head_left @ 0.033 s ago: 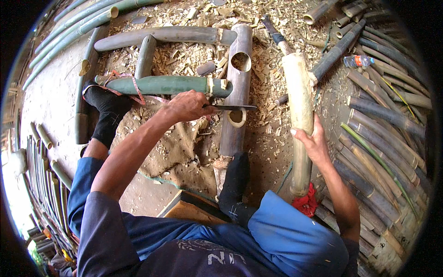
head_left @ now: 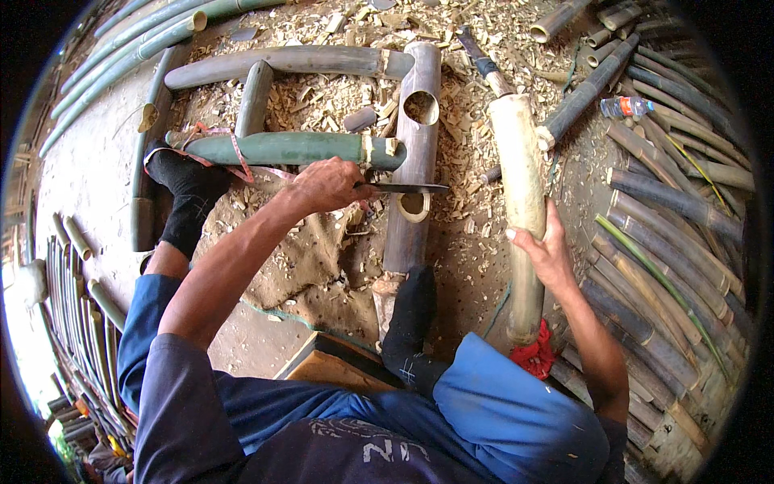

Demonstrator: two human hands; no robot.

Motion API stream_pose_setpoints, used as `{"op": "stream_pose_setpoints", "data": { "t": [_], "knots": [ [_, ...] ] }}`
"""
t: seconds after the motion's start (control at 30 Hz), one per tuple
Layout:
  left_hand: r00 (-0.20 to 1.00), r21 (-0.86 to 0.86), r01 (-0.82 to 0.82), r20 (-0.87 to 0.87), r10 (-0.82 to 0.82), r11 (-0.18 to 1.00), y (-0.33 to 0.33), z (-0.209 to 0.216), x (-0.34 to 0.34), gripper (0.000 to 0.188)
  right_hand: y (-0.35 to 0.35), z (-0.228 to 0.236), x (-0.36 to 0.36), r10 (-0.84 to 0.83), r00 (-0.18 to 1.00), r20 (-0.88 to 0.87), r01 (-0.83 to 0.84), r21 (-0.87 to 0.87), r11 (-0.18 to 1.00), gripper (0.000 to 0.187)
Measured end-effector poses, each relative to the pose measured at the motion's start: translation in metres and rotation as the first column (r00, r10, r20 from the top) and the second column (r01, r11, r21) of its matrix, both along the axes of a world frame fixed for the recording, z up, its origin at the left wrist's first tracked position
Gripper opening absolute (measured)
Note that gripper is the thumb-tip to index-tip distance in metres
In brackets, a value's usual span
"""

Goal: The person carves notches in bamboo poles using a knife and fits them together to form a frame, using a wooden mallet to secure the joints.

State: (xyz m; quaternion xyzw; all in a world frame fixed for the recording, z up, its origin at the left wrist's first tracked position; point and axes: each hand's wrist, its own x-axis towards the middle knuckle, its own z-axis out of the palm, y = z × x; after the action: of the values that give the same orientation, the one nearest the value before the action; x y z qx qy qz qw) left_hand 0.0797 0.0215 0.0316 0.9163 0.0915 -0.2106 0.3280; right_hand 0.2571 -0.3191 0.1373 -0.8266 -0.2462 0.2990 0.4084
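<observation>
My left hand (head_left: 329, 185) is closed round a chisel (head_left: 407, 188), whose handle it mostly hides. The dark narrow blade lies across a round hole in a grey-brown bamboo post (head_left: 408, 238). In my right hand (head_left: 547, 248) is a club-shaped wooden mallet (head_left: 518, 165), with a thick pale head pointing away and a darker handle end towards me. Just above my left hand, a green bamboo rail (head_left: 282, 150) joins the post. Another hole shows farther up the post, and a second rail (head_left: 298, 61) meets its far end.
My socked feet (head_left: 181, 177) (head_left: 411, 319) brace against the bamboo frame. Wood chips litter the ground. Stacked bamboo poles (head_left: 661, 266) line the right side. A plastic bottle (head_left: 626, 106) lies there. Beyond the mallet is a dark-wrapped tool (head_left: 486, 66). Red cloth (head_left: 534, 351) touches its near end.
The mallet's pale head has shifted very slightly left in my right hand. My left hand and the chisel stay where they were.
</observation>
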Motion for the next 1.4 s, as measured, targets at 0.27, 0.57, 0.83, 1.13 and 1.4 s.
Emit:
{"op": "stream_pose_setpoints", "data": {
  "t": [0.27, 0.57, 0.83, 1.13, 1.4],
  "knots": [
    [0.998, 0.068, -0.06, -0.017, 0.061, 0.996, -0.006, -0.005, -0.003, 0.038, -0.025, -0.009, -0.027, 0.177, 0.979, 0.105, -0.147, -0.244, 0.959, 0.092],
    [0.999, -0.05, -0.04, -0.033, 0.038, 0.998, 0.001, -0.008, 0.001, 0.036, -0.007, 0.023, -0.021, 0.163, 0.987, 0.001, -0.148, -0.418, 0.896, 0.106],
    [0.999, -0.062, 0.025, -0.025, -0.027, 0.998, 0.009, -0.019, 0.001, 0.043, -0.014, 0.029, -0.017, 0.124, 0.991, 0.04, -0.11, -0.255, 0.961, 0.093],
    [0.972, -0.133, 0.011, -0.23, -0.042, 0.991, 0.009, -0.01, 0.017, 0.041, -0.044, 0.002, -0.017, 0.163, 0.974, 0.156, -0.099, -0.354, 0.93, 0.097],
    [0.968, 0.136, 0.222, -0.152, -0.201, 0.966, 0.005, -0.006, 0.016, 0.052, -0.042, 0.0, -0.015, 0.245, 0.965, -0.092, -0.255, -0.532, 0.808, 0.107]
  ]
}}
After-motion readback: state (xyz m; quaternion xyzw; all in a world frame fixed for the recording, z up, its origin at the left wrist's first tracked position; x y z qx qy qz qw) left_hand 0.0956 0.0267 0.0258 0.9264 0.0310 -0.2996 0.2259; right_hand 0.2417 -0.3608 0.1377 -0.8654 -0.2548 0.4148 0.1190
